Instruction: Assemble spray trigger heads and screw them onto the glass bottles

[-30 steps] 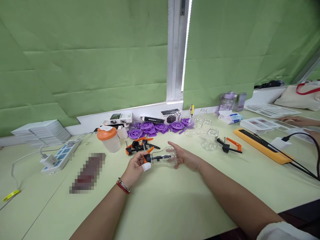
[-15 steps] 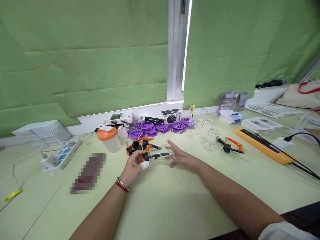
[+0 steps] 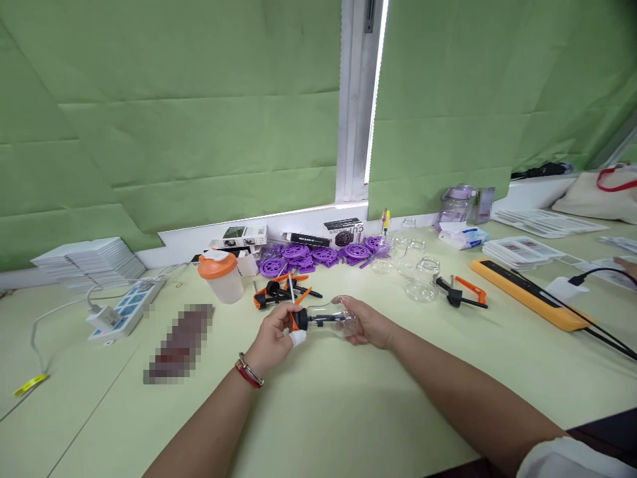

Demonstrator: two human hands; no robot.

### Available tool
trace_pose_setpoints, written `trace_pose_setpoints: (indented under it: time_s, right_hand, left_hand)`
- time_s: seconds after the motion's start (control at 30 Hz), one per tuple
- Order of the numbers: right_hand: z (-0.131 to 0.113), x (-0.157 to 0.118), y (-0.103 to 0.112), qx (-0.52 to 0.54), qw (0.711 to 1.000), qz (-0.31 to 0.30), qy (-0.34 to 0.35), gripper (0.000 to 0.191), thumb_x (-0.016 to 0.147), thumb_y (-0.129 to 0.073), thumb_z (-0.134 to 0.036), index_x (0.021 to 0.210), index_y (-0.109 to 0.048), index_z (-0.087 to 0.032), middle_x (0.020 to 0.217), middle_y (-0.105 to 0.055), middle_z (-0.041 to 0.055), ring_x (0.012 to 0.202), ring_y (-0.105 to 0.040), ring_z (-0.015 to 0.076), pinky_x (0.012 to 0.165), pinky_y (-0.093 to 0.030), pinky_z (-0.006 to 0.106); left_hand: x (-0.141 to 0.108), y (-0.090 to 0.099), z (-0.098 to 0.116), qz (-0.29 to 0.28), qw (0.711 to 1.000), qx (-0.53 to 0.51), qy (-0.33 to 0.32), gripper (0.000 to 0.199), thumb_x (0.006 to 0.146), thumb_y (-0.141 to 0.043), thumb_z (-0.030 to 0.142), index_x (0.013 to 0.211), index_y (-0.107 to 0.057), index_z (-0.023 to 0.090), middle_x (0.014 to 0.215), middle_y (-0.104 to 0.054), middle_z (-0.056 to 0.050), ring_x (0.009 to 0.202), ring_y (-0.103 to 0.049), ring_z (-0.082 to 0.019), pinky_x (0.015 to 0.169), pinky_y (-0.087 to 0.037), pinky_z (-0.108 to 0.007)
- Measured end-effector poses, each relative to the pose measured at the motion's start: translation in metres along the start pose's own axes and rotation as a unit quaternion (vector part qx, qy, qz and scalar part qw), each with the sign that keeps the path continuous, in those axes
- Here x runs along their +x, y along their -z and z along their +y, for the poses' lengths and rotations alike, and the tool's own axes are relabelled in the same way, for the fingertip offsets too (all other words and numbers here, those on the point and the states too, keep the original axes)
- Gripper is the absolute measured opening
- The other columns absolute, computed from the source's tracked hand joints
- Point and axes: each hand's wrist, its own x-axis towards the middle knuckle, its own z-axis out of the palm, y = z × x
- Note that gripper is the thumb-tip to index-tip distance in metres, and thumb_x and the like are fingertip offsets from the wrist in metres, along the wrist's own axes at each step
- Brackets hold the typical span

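A clear glass bottle (image 3: 334, 321) lies on its side between my hands, just above the table. My right hand (image 3: 369, 322) is wrapped round its wide base end. At the other end my left hand (image 3: 275, 340) grips the black and orange trigger head (image 3: 300, 320), whose black tube reaches inside the glass. A white wrap covers my left thumb. Just beyond my left hand lie several similar black and orange trigger heads (image 3: 273, 296). Another trigger head (image 3: 454, 296) rests to the right, beside several clear glass bottles (image 3: 421, 288).
A shaker cup with an orange lid (image 3: 217, 265) stands behind my left hand. Purple plastic wheel-like parts (image 3: 324, 255) are piled along the wall. A white power strip (image 3: 130, 307) is on the left, an orange power strip (image 3: 527, 295) on the right. Another person's hand shows at the far right edge.
My hands and the bottle have shifted slightly right and down in view. My right hand's fingers have closed further round the glass. A pale rod on the trigger head now shows pointing up.
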Motion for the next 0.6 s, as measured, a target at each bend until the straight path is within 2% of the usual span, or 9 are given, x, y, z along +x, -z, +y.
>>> trace_pose_setpoints:
  time_s: [0.07, 0.17, 0.27, 0.33, 0.4, 0.5, 0.57, 0.6]
  right_hand:
    - [0.002, 0.004, 0.002, 0.009, 0.997, -0.018, -0.069, 0.057, 0.081, -0.031, -0.069, 0.107, -0.048, -0.022, 0.063, -0.063, 0.0019, 0.029, -0.041, 0.0066, 0.028, -0.017, 0.013]
    - [0.001, 0.008, 0.008, 0.021, 0.99, -0.068, -0.124, 0.059, 0.08, -0.026, -0.072, 0.09, -0.05, -0.019, 0.054, -0.063, 0.0045, 0.025, -0.034, 0.0065, 0.026, -0.014, 0.014]
    - [-0.001, 0.01, 0.013, 0.041, 0.98, -0.106, -0.161, 0.06, 0.079, -0.025, -0.074, 0.084, -0.049, -0.019, 0.054, -0.064, 0.0073, 0.024, -0.031, 0.0061, 0.026, -0.013, 0.014]
    - [-0.001, 0.009, 0.013, 0.054, 0.978, -0.112, -0.167, 0.061, 0.079, -0.025, -0.074, 0.086, -0.049, -0.019, 0.055, -0.065, 0.0076, 0.025, -0.033, 0.0063, 0.027, -0.014, 0.013]
    - [0.0, 0.007, 0.008, 0.07, 0.98, -0.107, -0.152, 0.06, 0.08, -0.025, -0.072, 0.092, -0.05, -0.019, 0.058, -0.066, 0.0066, 0.028, -0.041, 0.0086, 0.028, -0.017, 0.013]
    - [-0.001, 0.002, -0.006, 0.061, 0.985, -0.122, -0.108, 0.063, 0.082, -0.022, -0.071, 0.107, -0.049, -0.02, 0.071, -0.069, 0.0077, 0.04, -0.054, 0.013, 0.031, -0.031, 0.017]
    - [-0.008, -0.003, -0.012, -0.002, 0.993, -0.112, -0.041, 0.066, 0.084, -0.021, -0.07, 0.116, -0.048, -0.019, 0.083, -0.069, 0.0102, 0.048, -0.059, 0.0153, 0.039, -0.043, 0.025]
    - [-0.013, -0.006, -0.011, -0.056, 0.996, -0.072, 0.015, 0.065, 0.084, -0.024, -0.069, 0.117, -0.048, -0.018, 0.088, -0.068, 0.0112, 0.054, -0.061, 0.0166, 0.045, -0.047, 0.028]
  left_hand:
    - [-0.003, -0.001, 0.003, -0.012, 0.997, 0.06, -0.044, 0.034, 0.072, -0.067, 0.023, 0.105, -0.059, 0.021, 0.094, -0.056, -0.005, 0.074, -0.052, -0.014, 0.071, -0.046, -0.029]
    - [-0.006, 0.001, 0.008, -0.027, 0.991, 0.113, -0.066, 0.036, 0.075, -0.063, 0.024, 0.11, -0.058, 0.022, 0.096, -0.056, -0.007, 0.076, -0.052, -0.016, 0.069, -0.046, -0.029]
    - [-0.007, 0.002, 0.013, -0.035, 0.985, 0.145, -0.086, 0.036, 0.077, -0.061, 0.023, 0.113, -0.057, 0.022, 0.099, -0.057, -0.009, 0.08, -0.053, -0.018, 0.068, -0.047, -0.03]
    - [-0.006, 0.002, 0.017, -0.037, 0.981, 0.161, -0.103, 0.036, 0.078, -0.059, 0.022, 0.114, -0.056, 0.023, 0.103, -0.056, -0.009, 0.085, -0.054, -0.02, 0.073, -0.047, -0.032]
    - [-0.006, -0.002, 0.02, -0.029, 0.976, 0.172, -0.127, 0.038, 0.079, -0.058, 0.021, 0.116, -0.054, 0.024, 0.108, -0.055, -0.01, 0.095, -0.054, -0.022, 0.084, -0.045, -0.036]
    - [-0.006, -0.008, 0.026, 0.001, 0.968, 0.185, -0.171, 0.046, 0.079, -0.058, 0.019, 0.124, -0.047, 0.024, 0.117, -0.052, -0.01, 0.107, -0.05, -0.024, 0.094, -0.04, -0.039]
    - [-0.007, -0.007, 0.032, 0.021, 0.958, 0.207, -0.198, 0.05, 0.079, -0.057, 0.019, 0.126, -0.043, 0.025, 0.118, -0.052, -0.01, 0.107, -0.051, -0.023, 0.092, -0.04, -0.037]
    - [-0.007, -0.004, 0.036, 0.034, 0.95, 0.227, -0.21, 0.049, 0.08, -0.057, 0.019, 0.126, -0.043, 0.025, 0.116, -0.052, -0.01, 0.104, -0.052, -0.023, 0.09, -0.041, -0.036]
